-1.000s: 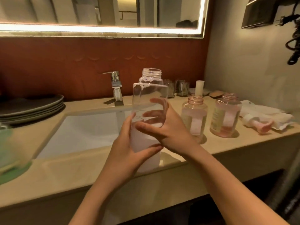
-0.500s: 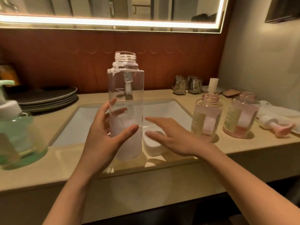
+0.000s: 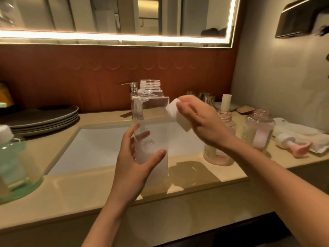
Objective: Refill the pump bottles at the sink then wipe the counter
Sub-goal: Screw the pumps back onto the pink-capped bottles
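Change: right grip (image 3: 201,125), flat and empty above sink (image 3: 99,145) rim 0.5 s ago, now pinches white block (image 3: 175,113), lifted beside shoulder of clear bottle (image 3: 150,111). Left grip (image 3: 135,168) wraps bottle's lower half, upright at front worktop (image 3: 89,191) strip, neck uncapped. 2 pink bottles (image 3: 256,132) stand uncapped to right. Refill likely unfinished; wipe not begun.

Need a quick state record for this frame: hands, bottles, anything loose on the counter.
left hand: grips clear bottle, upright, neck open
right hand: holds white block by its shoulder
pink bottles: two, pumps off, right of sink
pink pump: lying on white cloth, far right
green bottle: counter, far left
plates: stacked, back left
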{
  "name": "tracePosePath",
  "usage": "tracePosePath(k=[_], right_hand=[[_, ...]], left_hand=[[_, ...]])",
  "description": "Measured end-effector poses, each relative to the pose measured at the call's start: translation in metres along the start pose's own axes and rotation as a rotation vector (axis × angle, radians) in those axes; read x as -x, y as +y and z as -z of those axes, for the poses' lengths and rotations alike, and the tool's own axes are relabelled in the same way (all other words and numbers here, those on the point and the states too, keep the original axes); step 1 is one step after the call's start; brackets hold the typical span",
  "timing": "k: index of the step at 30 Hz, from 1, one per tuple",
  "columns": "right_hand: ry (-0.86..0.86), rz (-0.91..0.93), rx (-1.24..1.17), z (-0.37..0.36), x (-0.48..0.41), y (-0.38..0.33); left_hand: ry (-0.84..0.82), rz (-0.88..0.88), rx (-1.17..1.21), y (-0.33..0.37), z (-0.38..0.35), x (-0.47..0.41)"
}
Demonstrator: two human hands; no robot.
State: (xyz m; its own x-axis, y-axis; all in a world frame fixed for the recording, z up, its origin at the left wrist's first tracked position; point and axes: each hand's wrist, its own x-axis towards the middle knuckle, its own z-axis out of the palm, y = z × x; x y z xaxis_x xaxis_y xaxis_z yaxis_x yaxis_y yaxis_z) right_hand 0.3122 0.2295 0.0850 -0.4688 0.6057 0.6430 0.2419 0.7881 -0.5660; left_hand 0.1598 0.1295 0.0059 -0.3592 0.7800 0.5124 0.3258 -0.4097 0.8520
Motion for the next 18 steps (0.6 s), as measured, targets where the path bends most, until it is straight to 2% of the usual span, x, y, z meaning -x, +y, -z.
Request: tracePosePath(k=[2, 5, 12, 18], right_hand=[[0.066, 0.02, -0.032, 0.018, -0.014, -0.012], [0.074, 0.054, -0.007, 0.042, -0.033, -0.028], [-0.091, 0.179, 0.316, 0.066, -0.056, -0.047], [-0.27, 0.156, 0.451, 0.068, -0.059, -0.043]], left_hand=[[-0.021, 0.012, 0.033, -0.003, -0.012, -0.001], [-0.05, 0.016, 0.05, -0.005, -0.03, -0.004], [-0.111, 0.053, 0.089, -0.009, -0.06, -0.01], [-0.121, 0.106, 0.119, -0.019, -0.064, -0.01]])
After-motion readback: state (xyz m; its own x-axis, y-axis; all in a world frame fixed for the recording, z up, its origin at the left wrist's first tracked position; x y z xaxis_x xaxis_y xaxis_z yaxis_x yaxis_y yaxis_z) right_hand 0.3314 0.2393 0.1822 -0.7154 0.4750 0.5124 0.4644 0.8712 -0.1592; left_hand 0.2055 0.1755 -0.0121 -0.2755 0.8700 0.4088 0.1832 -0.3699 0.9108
